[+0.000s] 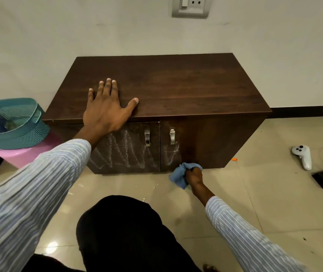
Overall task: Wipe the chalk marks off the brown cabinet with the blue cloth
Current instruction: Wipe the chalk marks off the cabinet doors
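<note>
Nearest, a dark-trousered knee [125, 228] crouches on the glossy beige tiled floor [245, 203]. Beyond it the right hand [195, 176] has its grip bunched round the crumpled blue cloth [182, 173], low at the right door's bottom edge, seemingly touching it. White chalk marks [125, 152] cover the left door of the brown wooden cabinet [166, 87]. The left hand [105, 108] lies flat, fingers spread, on top, likely bracing. A white controller [302, 156] lies well aside.
</note>
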